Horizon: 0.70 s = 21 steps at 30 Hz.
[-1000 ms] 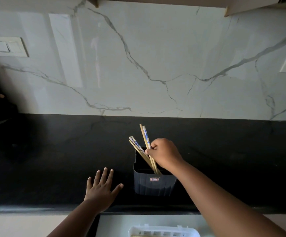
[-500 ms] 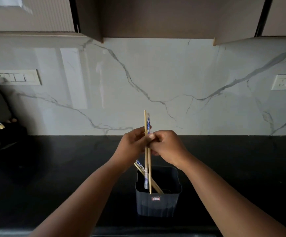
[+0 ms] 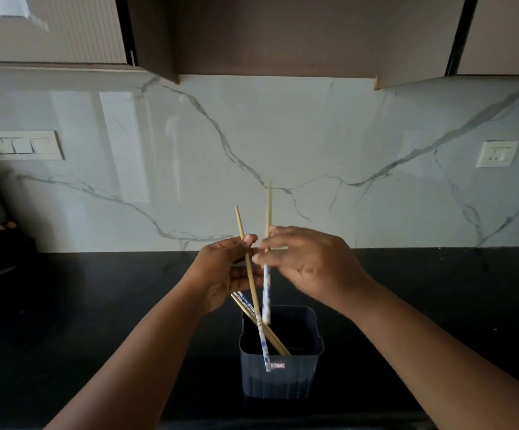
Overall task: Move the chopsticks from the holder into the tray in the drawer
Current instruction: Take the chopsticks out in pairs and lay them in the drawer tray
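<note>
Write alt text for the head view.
Two bare hands, left hand and right hand, each hold one wooden blue-patterned chopstick above a dark square plastic holder on a black countertop; more chopsticks lean inside it.

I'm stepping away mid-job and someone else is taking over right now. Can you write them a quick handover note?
Left hand: pinching one chopstick, tilted, above the holder.
Right hand: blurred, fingers at a second chopstick, near upright; grip unclear.
Two more chopsticks lean in the holder, on the black counter.
Drawer and tray are out of view.
Done: two chopsticks lifted out.
Left: carry them to the tray, then move the other two.
</note>
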Tool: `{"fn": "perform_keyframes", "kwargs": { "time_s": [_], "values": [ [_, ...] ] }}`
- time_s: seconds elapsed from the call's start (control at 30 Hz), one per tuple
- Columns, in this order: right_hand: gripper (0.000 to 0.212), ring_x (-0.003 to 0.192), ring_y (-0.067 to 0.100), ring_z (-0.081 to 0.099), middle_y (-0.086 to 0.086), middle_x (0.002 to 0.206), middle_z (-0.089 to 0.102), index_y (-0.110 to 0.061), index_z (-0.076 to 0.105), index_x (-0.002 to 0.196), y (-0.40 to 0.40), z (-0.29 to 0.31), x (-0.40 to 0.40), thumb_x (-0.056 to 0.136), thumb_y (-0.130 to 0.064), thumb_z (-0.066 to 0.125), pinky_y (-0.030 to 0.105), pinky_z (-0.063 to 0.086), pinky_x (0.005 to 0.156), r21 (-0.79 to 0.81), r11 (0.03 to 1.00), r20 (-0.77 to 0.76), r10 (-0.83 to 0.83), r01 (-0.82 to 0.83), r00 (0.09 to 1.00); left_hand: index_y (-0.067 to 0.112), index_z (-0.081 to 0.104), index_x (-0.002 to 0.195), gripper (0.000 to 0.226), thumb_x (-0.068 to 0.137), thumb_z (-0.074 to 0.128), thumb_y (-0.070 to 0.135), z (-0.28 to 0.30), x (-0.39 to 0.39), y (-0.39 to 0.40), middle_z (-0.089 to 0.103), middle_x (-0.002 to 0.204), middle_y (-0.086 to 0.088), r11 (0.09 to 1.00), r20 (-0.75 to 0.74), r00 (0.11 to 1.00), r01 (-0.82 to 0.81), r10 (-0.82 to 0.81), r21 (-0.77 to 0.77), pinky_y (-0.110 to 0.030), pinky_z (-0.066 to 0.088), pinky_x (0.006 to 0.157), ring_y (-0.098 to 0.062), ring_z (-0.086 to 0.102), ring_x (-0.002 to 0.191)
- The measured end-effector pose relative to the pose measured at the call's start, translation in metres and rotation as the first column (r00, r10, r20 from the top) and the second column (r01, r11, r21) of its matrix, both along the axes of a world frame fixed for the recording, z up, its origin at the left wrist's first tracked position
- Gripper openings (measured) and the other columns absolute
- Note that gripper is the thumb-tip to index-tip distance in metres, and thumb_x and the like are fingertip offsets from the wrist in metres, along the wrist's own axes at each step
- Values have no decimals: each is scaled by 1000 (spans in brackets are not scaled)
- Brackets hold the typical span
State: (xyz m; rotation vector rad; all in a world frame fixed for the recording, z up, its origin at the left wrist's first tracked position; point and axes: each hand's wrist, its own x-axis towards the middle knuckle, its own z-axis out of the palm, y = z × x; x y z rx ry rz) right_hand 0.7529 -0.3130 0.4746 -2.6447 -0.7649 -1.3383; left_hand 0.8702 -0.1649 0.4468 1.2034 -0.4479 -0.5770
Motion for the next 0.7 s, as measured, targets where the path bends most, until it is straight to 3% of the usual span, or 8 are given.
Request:
{"fn": "perform_keyframes", "kwargs": {
  "time_s": [0.07,0.17,0.27,0.47,0.6,0.7],
  "values": [
    [24,106,27,68,5,106,75,-16,78,98,-1,-6,-4,78,-3,74,37,58,85,-171,985,21,38,-34,999,7,70,97,31,76,64,29,4,1,0,73,77,-9,997,-54,997,50,-53,-53,-30,56,50,-20,70,61],
    [21,112,27,65,3,109,74,-15,78,97,-8,-24,-7,86,-4,64,39,60,79,-292,953,-66,64,-81,996,6,68,105,34,78,66,27,6,3,0,75,93,-13,992,-101,990,86,-95,-92,-33,58,53,-24,73,73],
    [20,115,26,64,1,110,74,-16,78,98,-16,-37,-8,85,-4,69,38,60,75,-306,946,-136,67,-106,988,3,66,110,38,78,67,23,4,3,0,74,99,-15,993,-98,989,106,-111,-51,-35,59,57,-29,73,80],
    [21,112,24,65,0,110,74,-16,78,99,-16,-52,-11,92,-10,58,35,60,73,-349,930,-142,68,-115,988,1,70,94,27,73,71,18,-4,3,-1,74,86,-13,994,-109,989,106,-101,38,-34,60,59,-28,73,76],
    [26,105,23,69,5,111,73,-11,77,100,-12,-56,-13,89,-2,56,36,60,76,-239,966,-150,65,-100,987,0,68,97,22,80,69,14,-4,2,-2,74,84,-12,998,-119,992,53,-51,18,-34,60,58,-27,73,75],
    [38,97,19,71,6,112,72,-11,74,107,-5,-60,-13,79,14,66,35,60,75,114,992,-160,63,-45,985,-1,66,102,24,81,68,12,-2,3,0,74,81,-11,1000,-130,991,17,-17,5,-31,59,54,-25,74,72]
  ]
}}
